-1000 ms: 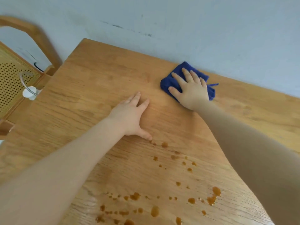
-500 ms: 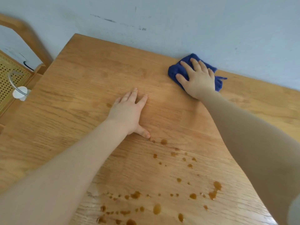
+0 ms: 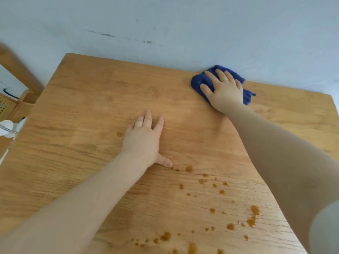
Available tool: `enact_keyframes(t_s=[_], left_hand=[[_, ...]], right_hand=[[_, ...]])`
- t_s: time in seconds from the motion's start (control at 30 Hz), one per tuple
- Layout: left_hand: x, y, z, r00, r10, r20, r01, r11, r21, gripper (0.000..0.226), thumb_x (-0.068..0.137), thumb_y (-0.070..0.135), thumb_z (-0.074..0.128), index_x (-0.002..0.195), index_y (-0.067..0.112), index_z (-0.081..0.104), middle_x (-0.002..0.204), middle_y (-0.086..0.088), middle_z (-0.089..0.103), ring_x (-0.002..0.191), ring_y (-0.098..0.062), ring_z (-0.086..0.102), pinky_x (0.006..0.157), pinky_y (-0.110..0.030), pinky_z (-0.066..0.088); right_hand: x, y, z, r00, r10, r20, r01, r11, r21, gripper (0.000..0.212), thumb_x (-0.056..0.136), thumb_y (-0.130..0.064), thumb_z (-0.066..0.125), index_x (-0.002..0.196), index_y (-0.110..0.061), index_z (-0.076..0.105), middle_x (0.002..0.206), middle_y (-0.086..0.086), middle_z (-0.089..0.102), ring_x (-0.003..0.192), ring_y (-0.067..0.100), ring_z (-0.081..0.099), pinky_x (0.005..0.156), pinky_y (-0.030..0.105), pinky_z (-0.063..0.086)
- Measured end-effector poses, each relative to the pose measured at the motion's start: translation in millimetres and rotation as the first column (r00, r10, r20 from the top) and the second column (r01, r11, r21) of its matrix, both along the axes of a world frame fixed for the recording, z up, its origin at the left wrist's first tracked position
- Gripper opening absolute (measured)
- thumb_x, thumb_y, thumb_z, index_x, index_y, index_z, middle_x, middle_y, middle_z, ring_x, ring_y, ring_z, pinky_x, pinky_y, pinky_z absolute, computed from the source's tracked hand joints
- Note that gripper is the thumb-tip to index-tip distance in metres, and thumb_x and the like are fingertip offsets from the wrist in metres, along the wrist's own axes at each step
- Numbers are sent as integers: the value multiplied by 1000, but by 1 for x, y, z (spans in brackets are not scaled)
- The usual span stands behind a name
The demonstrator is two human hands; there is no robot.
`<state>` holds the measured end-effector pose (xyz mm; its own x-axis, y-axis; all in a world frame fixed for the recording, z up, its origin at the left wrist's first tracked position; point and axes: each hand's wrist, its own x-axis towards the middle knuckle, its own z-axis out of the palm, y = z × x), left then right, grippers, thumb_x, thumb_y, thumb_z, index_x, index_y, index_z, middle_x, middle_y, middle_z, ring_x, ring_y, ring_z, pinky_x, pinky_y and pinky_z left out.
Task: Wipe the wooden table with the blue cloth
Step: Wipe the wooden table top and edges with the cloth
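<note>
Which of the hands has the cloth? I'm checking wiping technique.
The right hand, pressed flat on the blue cloth by the wall; the left hand rests on bare wood.

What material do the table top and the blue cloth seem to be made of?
Table top: looks like wood, oak-like, with grain lines and a smooth, slightly glossy finish; solid or veneer cannot be told. Blue cloth: soft fuzzy fabric, probably microfibre or terry, bunched in folds.

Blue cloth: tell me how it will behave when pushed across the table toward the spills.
The blue cloth looks soft and bunched, so it will probably fold rather than slide stiffly. Under the flat right hand it should glide on the smooth wooden table. It likely soaks up the brown drops.
</note>
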<state>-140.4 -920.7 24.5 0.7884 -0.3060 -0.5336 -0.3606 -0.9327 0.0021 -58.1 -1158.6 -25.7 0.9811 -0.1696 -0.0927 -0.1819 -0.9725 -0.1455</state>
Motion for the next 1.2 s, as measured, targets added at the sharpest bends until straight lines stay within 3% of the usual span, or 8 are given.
enact_keyframes(t_s=[0.13, 0.37, 0.57, 0.67, 0.83, 0.97, 1.1, 1.2], left_hand=[[-1, 2, 2, 1000, -8, -2, 8, 1000, -10, 132, 56, 76, 63, 148, 23, -15, 156, -13, -18, 145, -29, -6, 116, -42, 7], [3, -1, 2, 1000, -9, -19, 9, 1000, -10, 131, 57, 75, 64, 148, 22, -13, 155, -15, -18, 145, -30, -5, 116, -41, 6], [2, -1, 4, 1000, -5, -31, 5, 1000, -5, 132, 56, 74, 64, 148, 23, -16, 155, -14, -20, 145, -29, -7, 117, -42, 4], [-1, -2, 7, 999, 22, -48, -23, 1000, -6, 132, 56, 72, 67, 147, 24, -16, 155, -12, -21, 145, -28, -8, 117, -42, 3], [0, -7, 12, 997, 57, -58, -56, 998, 6, 132, 56, 69, 71, 148, 25, -13, 156, -11, -18, 145, -27, -7, 118, -43, 4], [-1, -7, 12, 992, 92, -85, -91, 996, 16, 131, 58, 67, 72, 148, 25, -14, 156, -9, -20, 145, -26, -9, 117, -43, 4], [-5, -20, 18, 998, -31, 50, 23, 987, 161, 126, 59, 69, 69, 150, 20, -3, 158, -10, -3, 145, -27, 1, 116, -50, -2], [-22, -39, 26, 992, -88, 93, 69, 979, 190, 108, 75, 45, 72, 149, 18, -2, 158, -12, -1, 145, -30, 3, 115, -51, 0]], right_hand=[[-25, 9, 4, 1000, -3, 7, 3, 1000, -14, 55, 93, -55, 27, 144, -35, 25, 156, 3, 16, 143, 24, 10, 114, 45, 10], [-84, 15, 6, 966, 255, 32, -255, 967, 10, 67, 82, -64, 17, 140, -36, 35, 153, 4, 26, 141, 27, 22, 112, 47, 17], [-20, -16, 2, 997, 75, 26, -75, 997, -16, 53, 92, -57, 29, 141, -38, 31, 155, 2, 20, 143, 24, 14, 114, 45, 12], [-33, -12, 7, 996, 84, 24, -83, 996, -27, 61, 87, -63, 22, 141, -38, 31, 155, 3, 21, 142, 25, 15, 113, 46, 14], [-101, -10, 10, 931, 364, -14, -364, 931, -23, 64, 85, -62, 16, 142, -38, 30, 155, 4, 22, 142, 27, 18, 113, 46, 16], [-89, -25, 12, 879, 476, -17, -477, 879, -7, 61, 87, -60, 17, 141, -38, 31, 154, 3, 23, 142, 26, 19, 113, 45, 16], [-39, -48, 5, 940, 338, 42, -338, 941, -14, 58, 88, -60, 23, 141, -38, 32, 155, 2, 23, 142, 25, 17, 113, 42, 14], [-26, -55, 4, 982, 191, 0, -191, 981, -22, 51, 94, -53, 30, 143, -38, 28, 156, 2, 18, 143, 24, 12, 114, 43, 11]])
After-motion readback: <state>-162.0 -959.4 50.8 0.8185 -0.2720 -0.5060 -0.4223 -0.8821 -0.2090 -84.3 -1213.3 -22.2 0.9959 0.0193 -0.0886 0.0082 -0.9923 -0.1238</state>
